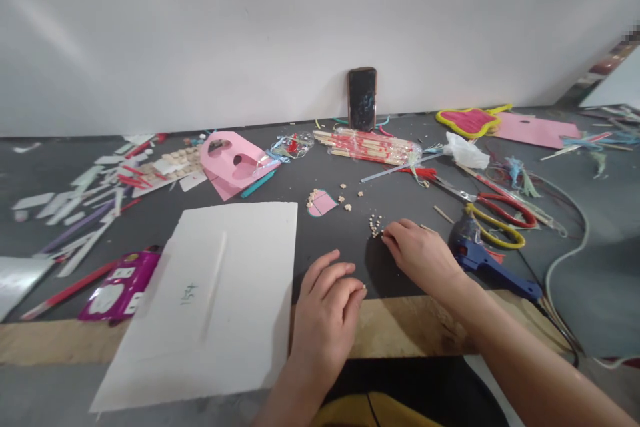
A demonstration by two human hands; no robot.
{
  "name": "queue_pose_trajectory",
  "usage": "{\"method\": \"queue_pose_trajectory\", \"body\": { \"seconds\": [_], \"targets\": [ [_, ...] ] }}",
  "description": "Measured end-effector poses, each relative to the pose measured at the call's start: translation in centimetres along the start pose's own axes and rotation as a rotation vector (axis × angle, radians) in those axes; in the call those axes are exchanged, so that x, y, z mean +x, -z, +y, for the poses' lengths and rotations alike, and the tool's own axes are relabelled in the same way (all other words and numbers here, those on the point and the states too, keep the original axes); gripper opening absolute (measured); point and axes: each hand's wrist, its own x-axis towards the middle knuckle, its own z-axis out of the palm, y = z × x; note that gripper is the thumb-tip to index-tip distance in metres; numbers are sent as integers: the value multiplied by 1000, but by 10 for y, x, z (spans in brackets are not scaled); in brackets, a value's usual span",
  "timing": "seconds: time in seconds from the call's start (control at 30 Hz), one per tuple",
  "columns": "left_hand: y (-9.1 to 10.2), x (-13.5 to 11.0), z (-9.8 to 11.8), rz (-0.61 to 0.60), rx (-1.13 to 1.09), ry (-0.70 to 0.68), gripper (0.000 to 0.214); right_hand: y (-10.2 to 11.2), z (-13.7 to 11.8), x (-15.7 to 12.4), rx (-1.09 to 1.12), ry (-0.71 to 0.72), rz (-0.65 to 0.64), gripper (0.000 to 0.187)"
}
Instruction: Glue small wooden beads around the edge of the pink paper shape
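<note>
My right hand (420,250) is at the right of a small pile of tiny pale pieces (375,225). Its fingertips are pinched at the pile's edge, and what they hold is too small to make out. My left hand (330,303) hovers by the table's front edge, thumb against forefinger, with a tiny pale speck at the tip. Beyond both lies a pink paper heart (323,203), its left lobe covered with small pale clusters. Several loose clusters (348,207) of the same kind are scattered to the heart's right.
White board (240,307) lies at left, beside a purple case (123,285). Right of my right hand are a blue glue gun (493,268) with its cord and scissors (505,210). A phone (363,99) leans on the wall behind packaged sticks (370,147). Pink cut-out paper (235,161) stands far left.
</note>
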Motion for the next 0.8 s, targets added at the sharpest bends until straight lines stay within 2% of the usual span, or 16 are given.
{"method": "queue_pose_trajectory", "body": {
  "seconds": [0.17,0.23,0.33,0.4,0.6,0.8],
  "targets": [
    [2,0,1,11,2,3,11,5,4,-11,151,59,55,19],
    [2,2,1,16,-6,0,11,9,2,-23,307,115,102,16],
    [2,5,3,17,-19,-16,10,11,-5,-44,656,228,198,11],
    [2,7,6,23,-21,-43,10,10,-11,-56,784,265,228,10],
    [-1,13,17,34,5,-134,9,4,-15,-65,842,245,275,10],
    [-4,16,23,21,49,-167,9,3,-10,-67,854,245,278,12]
  ]
}}
